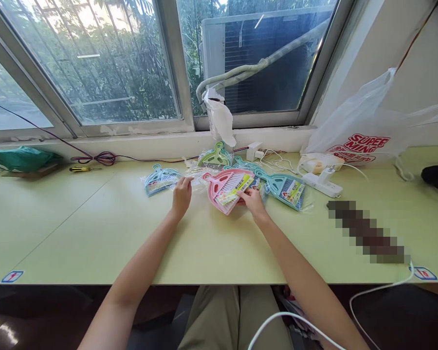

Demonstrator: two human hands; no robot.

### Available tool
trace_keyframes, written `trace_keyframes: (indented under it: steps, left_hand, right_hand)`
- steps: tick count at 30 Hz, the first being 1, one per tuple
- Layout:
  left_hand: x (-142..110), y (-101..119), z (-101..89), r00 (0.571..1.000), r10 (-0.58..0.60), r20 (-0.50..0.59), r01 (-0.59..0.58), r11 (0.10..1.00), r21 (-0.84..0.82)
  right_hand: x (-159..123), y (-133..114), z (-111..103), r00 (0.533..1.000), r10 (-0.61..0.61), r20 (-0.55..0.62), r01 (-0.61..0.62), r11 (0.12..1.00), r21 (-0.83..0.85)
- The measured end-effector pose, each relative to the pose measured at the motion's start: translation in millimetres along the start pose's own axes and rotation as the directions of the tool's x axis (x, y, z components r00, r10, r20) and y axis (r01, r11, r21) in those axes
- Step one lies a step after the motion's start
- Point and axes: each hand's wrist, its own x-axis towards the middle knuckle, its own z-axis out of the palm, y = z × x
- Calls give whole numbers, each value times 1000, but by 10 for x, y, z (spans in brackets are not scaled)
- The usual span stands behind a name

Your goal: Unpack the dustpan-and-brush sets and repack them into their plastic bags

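A pink mini dustpan and brush set (219, 187) with a yellow-green label card is tilted above the table in front of me. My right hand (253, 200) grips its lower right side, thumb on the label. To its left, my left hand (182, 195) is closed in a pinch on what looks like a clear plastic bag (197, 182). Close around lie more bagged sets: a blue one (161, 179) beyond my left hand, a green one (216, 156) behind the pink one, and a teal one (286, 187) to the right.
At the right are a white power strip (323, 185), a white plastic bag (361, 131) and a blurred-out dark object (367, 231). A screwdriver (83, 169), coiled cable (105, 158) and green bag (22, 159) lie at the left. Windows stand behind the table (105, 233).
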Motion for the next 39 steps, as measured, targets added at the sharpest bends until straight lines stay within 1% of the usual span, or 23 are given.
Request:
trace_keyframes:
  steps: [3, 6, 9, 11, 14, 17, 20, 23, 26, 29, 31, 34, 36, 39]
  left_hand:
    - [-13, 40, -12, 998, 31, -58, -33, 999, -33]
    - [-7, 97, -54, 990, 112, -88, -118, 991, -67]
    - [14, 134, -101, 977, 189, -98, -196, 979, -61]
    - [24, 151, -124, 971, 210, -114, -216, 975, -41]
    - [25, 192, -145, 964, 227, -136, -233, 972, -33]
    - [27, 250, -158, 969, 178, -170, -187, 982, -37]
    - [51, 291, -178, 966, 98, -241, -117, 991, -67]
    - [91, 298, -202, 943, 65, -327, -115, 984, -136]
    - [115, 286, -212, 909, 99, -405, -188, 964, -186]
    - [107, 289, -195, 890, 139, -434, -252, 943, -216]
    - [90, 314, -176, 896, 121, -427, -261, 921, -288]
    - [70, 366, -156, 914, 35, -405, -221, 879, -422]
    - [63, 389, -154, 919, 10, -393, -203, 868, -452]
    - [53, 387, -152, 928, 34, -371, -209, 872, -443]
  right_hand:
    - [-35, -24, 22, 993, 30, 114, -34, 999, 34]
    - [-87, -53, 55, 971, 27, 236, -40, 998, 52]
    - [-112, -54, 76, 957, -5, 290, -15, 998, 68]
    - [-106, -38, 82, 962, -33, 272, 8, 996, 90]
    - [-77, -14, 78, 982, -71, 174, 49, 990, 131]
    - [-56, -16, 62, 992, -109, 57, 96, 978, 186]
    - [-54, -38, 46, 990, -142, 4, 137, 963, 233]
    - [-64, -50, 47, 989, -146, 8, 140, 960, 243]
    - [-75, -50, 57, 989, -142, 37, 129, 962, 239]
    - [-86, -60, 62, 985, -151, 80, 127, 962, 242]
    - [-90, -78, 58, 981, -160, 110, 132, 964, 229]
    - [-86, -112, 42, 977, -165, 137, 137, 972, 192]
    - [-73, -127, 26, 977, -166, 132, 141, 974, 176]
    - [-48, -132, 6, 979, -176, 104, 158, 974, 163]
